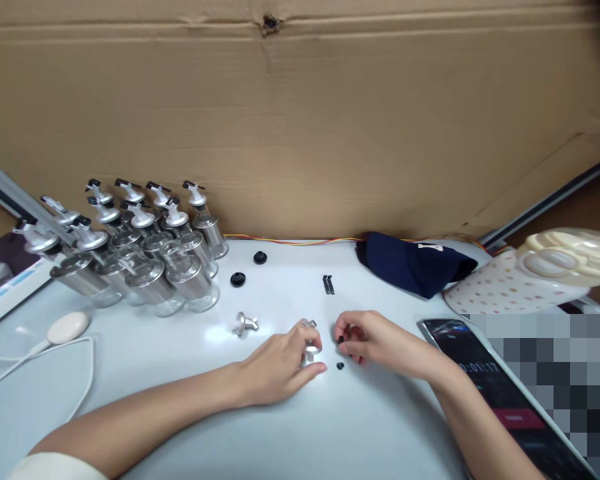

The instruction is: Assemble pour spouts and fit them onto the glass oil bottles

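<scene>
My left hand (283, 367) is closed around a silver pourer spout (311, 351), which stands partly hidden among the fingers. Close by on its right, my right hand (373, 337) pinches a small black plug (341, 339) between thumb and fingers. A similar small black plug (340, 366) lies on the table just below the right fingertips. Another silver pourer spout (245, 324) rests on its side to the left of my left hand. Beyond the hands lie two thin black levers (329, 285) and two black stoppers, one nearer (237, 279) and one farther (260, 257).
Several glass-and-steel bottles (153, 283) crowd the left, most topped with pourers. A white cabled device (69, 328) lies before them. At right are a navy cap (415, 263), a dotted container (505, 283) and a phone (510, 387). Cardboard (300, 133) walls off the back.
</scene>
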Tool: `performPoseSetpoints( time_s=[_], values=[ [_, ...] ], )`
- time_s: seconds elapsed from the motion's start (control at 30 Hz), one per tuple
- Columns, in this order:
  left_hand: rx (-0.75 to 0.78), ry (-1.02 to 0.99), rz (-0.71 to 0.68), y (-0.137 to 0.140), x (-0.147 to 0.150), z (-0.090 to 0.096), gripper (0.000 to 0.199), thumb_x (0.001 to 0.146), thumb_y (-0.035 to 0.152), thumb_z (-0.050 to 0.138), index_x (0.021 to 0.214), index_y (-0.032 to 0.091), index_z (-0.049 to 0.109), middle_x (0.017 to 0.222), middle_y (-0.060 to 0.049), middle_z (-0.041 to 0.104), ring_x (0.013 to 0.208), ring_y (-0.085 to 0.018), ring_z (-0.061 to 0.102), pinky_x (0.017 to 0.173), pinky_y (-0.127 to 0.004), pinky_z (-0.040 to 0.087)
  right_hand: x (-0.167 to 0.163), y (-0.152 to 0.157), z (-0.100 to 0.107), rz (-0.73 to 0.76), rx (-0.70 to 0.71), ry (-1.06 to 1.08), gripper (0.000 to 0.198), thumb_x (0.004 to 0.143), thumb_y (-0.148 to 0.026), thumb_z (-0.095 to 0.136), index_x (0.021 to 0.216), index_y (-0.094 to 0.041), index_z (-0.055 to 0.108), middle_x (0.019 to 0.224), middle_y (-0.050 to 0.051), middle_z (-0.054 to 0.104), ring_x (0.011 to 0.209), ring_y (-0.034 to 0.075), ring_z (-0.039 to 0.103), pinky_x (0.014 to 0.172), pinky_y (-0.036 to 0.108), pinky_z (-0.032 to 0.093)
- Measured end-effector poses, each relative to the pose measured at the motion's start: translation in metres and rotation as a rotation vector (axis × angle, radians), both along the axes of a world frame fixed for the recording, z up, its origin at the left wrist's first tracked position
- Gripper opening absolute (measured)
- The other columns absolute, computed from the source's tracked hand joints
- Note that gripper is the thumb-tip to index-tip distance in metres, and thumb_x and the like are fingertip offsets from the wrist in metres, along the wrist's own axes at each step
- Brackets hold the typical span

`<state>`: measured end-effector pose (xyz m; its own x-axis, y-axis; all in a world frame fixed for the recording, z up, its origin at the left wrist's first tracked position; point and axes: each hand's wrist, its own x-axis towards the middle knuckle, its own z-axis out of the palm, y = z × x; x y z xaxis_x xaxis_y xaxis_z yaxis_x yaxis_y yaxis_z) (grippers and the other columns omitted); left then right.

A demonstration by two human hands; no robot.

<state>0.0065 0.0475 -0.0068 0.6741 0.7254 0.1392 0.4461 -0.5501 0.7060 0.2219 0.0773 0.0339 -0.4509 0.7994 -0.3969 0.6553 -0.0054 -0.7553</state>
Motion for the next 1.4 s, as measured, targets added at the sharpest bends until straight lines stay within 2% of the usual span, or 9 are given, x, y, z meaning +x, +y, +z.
performPoseSetpoints(
  time_s=[0.17, 0.33, 0.4, 0.5, 0.6, 0.83, 0.97, 1.1, 1.4],
  values=[
    [0.002, 0.069, 0.011, 0.000, -0.003, -0.003, 0.020, 0.092, 0.024, 0.050, 0.108, 0.022, 0.038, 0.100, -0.006, 0.060, 0.065, -0.016, 0.061, 0.067, -0.030, 0.047, -0.005, 0.002, -0.006, -0.094, 0.175, 0.155, 0.014, 0.082, -0.023, 0.051, 0.088, -0.015, 0.062, 0.077, 0.005, 0.068, 0.072, 0.017, 0.062, 0.070, 0.029, 0.047],
    [0.015, 0.025, 0.060, 0.000, -0.005, -0.001, 0.019, 0.093, 0.023, 0.046, 0.111, 0.022, 0.040, 0.096, -0.003, 0.056, 0.058, -0.013, 0.057, 0.063, -0.027, 0.046, -0.016, -0.002, -0.005, -0.089, 0.384, 0.297, 0.025, 0.088, -0.027, 0.048, 0.095, -0.017, 0.070, 0.093, 0.009, 0.067, 0.081, 0.018, 0.061, 0.069, 0.029, 0.047],
    [-0.007, 0.009, 0.079, 0.001, -0.004, 0.001, 0.018, 0.093, 0.024, 0.046, 0.110, 0.023, 0.040, 0.093, -0.002, 0.055, 0.060, -0.013, 0.056, 0.063, -0.027, 0.045, -0.019, -0.005, -0.005, -0.116, 0.436, 0.330, 0.027, 0.090, -0.027, 0.047, 0.100, -0.020, 0.071, 0.094, 0.008, 0.067, 0.079, 0.017, 0.061, 0.068, 0.028, 0.047],
    [-0.069, 0.007, 0.119, 0.001, -0.004, 0.002, 0.019, 0.092, 0.026, 0.049, 0.107, 0.022, 0.038, 0.091, -0.002, 0.057, 0.063, -0.015, 0.056, 0.064, -0.028, 0.045, -0.022, -0.008, -0.008, -0.205, 0.438, 0.395, 0.021, 0.087, -0.029, 0.055, 0.100, -0.021, 0.069, 0.088, 0.005, 0.068, 0.077, 0.016, 0.062, 0.070, 0.028, 0.049],
    [-0.090, 0.059, 0.114, 0.001, -0.003, 0.003, 0.020, 0.091, 0.025, 0.050, 0.105, 0.022, 0.036, 0.097, -0.004, 0.059, 0.064, -0.015, 0.056, 0.066, -0.030, 0.044, -0.026, -0.010, -0.011, -0.267, 0.431, 0.441, 0.013, 0.082, -0.030, 0.061, 0.087, -0.020, 0.066, 0.082, 0.004, 0.069, 0.075, 0.017, 0.063, 0.072, 0.029, 0.050],
    [0.046, 0.095, 0.038, -0.001, -0.004, 0.000, 0.018, 0.091, 0.027, 0.047, 0.103, 0.023, 0.035, 0.092, -0.002, 0.058, 0.068, -0.017, 0.060, 0.067, -0.030, 0.045, -0.033, -0.014, -0.011, -0.250, 0.495, 0.483, 0.012, 0.083, -0.028, 0.060, 0.078, -0.019, 0.067, 0.080, 0.005, 0.071, 0.077, 0.018, 0.065, 0.072, 0.030, 0.051],
    [-0.006, 0.067, 0.049, -0.001, -0.005, -0.002, 0.026, 0.090, 0.034, 0.055, 0.102, 0.023, 0.034, 0.102, -0.005, 0.060, 0.073, -0.018, 0.063, 0.068, -0.031, 0.048, -0.035, -0.014, -0.012, -0.276, 0.470, 0.492, 0.011, 0.079, -0.028, 0.064, 0.078, -0.019, 0.068, 0.078, 0.005, 0.072, 0.074, 0.018, 0.066, 0.070, 0.031, 0.052],
    [-0.083, 0.093, 0.061, 0.000, -0.005, -0.002, 0.029, 0.088, 0.037, 0.059, 0.099, 0.023, 0.037, 0.098, -0.004, 0.061, 0.074, -0.018, 0.063, 0.068, -0.031, 0.049, -0.035, -0.015, -0.012, -0.314, 0.459, 0.514, 0.009, 0.077, -0.029, 0.067, 0.078, -0.019, 0.068, 0.078, 0.005, 0.072, 0.074, 0.018, 0.067, 0.071, 0.031, 0.054],
    [0.032, 0.110, 0.051, -0.001, -0.006, -0.006, 0.024, 0.092, 0.037, 0.052, 0.099, 0.022, 0.034, 0.095, -0.006, 0.061, 0.065, -0.017, 0.060, 0.062, -0.030, 0.046, -0.034, -0.015, -0.010, -0.246, 0.526, 0.567, 0.017, 0.081, -0.033, 0.066, 0.071, -0.020, 0.069, 0.077, 0.006, 0.073, 0.072, 0.019, 0.067, 0.069, 0.033, 0.055]
  ],
)
